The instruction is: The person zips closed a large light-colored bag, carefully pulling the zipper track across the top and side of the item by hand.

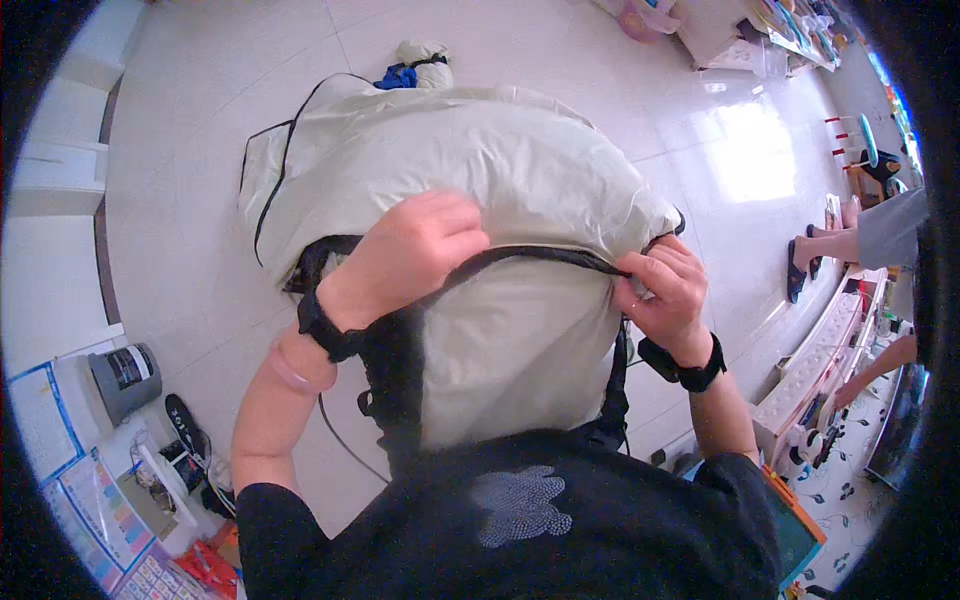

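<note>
A large pale fabric article (pixel 480 157), puffy and edged with black binding, lies spread before me, its near part against my front. My right hand (pixel 664 285) pinches the black edging (pixel 570 257) at the right side. Over the middle of the same edging is my left hand (pixel 424 240), slightly blurred, fingers curled; whether it grips the fabric cannot be seen. Thin black cords (pixel 281 169) run over the far left part. Just beyond the far edge sits a small pale bundle with a black strap (pixel 433 67), beside a blue cloth (pixel 397 77).
Another person's legs and sandals (pixel 796 270) show at the right, with a separate forearm (pixel 885 369) over a cluttered white cabinet (pixel 814 352). A grey bin (pixel 127 382) stands at the left, near a black shoe (pixel 184 420). Low right is an orange-framed board (pixel 799 517).
</note>
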### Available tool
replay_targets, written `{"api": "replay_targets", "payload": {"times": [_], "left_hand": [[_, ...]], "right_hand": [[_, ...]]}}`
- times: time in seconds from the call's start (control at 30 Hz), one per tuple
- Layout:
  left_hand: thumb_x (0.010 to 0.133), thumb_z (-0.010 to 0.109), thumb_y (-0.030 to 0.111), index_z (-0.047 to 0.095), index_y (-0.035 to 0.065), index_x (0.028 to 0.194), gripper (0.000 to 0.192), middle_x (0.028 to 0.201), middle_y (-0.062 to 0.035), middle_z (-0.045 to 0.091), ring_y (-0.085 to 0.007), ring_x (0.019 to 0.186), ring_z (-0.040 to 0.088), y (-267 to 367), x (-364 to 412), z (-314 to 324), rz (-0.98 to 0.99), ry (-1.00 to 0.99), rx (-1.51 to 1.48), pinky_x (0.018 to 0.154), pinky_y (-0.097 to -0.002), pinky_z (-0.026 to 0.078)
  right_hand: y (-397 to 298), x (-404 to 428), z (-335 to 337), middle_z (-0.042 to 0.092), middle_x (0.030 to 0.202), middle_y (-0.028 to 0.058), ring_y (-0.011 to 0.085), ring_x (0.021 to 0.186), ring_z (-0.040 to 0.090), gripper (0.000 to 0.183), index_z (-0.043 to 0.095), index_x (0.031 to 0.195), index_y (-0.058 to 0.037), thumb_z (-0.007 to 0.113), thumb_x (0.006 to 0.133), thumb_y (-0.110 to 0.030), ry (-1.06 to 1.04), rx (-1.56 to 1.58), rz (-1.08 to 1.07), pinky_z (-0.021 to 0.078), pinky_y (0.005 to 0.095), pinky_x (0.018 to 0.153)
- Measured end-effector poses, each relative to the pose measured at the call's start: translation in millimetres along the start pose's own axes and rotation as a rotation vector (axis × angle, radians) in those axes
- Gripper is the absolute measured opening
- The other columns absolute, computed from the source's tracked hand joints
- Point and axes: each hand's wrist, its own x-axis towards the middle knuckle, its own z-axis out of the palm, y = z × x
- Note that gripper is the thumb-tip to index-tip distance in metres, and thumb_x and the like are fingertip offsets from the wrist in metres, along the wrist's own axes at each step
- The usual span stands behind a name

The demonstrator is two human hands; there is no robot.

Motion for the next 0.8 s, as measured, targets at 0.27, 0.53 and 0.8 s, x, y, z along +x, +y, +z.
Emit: {"api": "replay_targets", "payload": {"times": [0.27, 0.53, 0.8], "left_hand": [[0.08, 0.062, 0.013, 0.063, 0.0065, 0.11, 0.031, 0.076, -0.0125, 0.056, -0.0294, 0.065, 0.058, 67, -14, -9, -0.623, -0.199, 0.088, 0.06, -0.0404, 0.047], [0.085, 0.063, 0.028, 0.056, 0.0109, 0.124, 0.043, 0.084, -0.0161, 0.061, -0.0362, 0.074, 0.059, 80, -22, 10, -0.689, 0.048, 0.251, 0.066, -0.0429, 0.047], [0.085, 0.063, 0.023, 0.053, 0.0089, 0.121, 0.041, 0.096, -0.0229, 0.063, -0.0363, 0.091, 0.061, 68, 16, -9, -0.998, -0.39, 0.061, 0.075, -0.0406, 0.05]], "right_hand": [[-3, 3, 3, 0.058, 0.061, 0.006, 0.0235, 0.054, 0.055, 0.019, 0.064, 0.076, -0.0057, 0.069, 0.059, 0.0, -0.004, 0.002, 0.031, 0.0468, 0.0337, 0.057], [-4, 4, 5, 0.057, 0.059, 0.0065, 0.0237, 0.053, 0.054, 0.018, 0.064, 0.075, -0.0059, 0.068, 0.059, 0.0, 0.023, 0.002, 0.026, 0.0462, 0.0338, 0.056], [-2, 3, 14, 0.052, 0.055, 0.0047, 0.0196, 0.05, 0.049, 0.02, 0.065, 0.077, -0.0029, 0.068, 0.059, 0.005, 0.087, 0.068, -0.011, 0.0414, 0.0305, 0.051]]}}
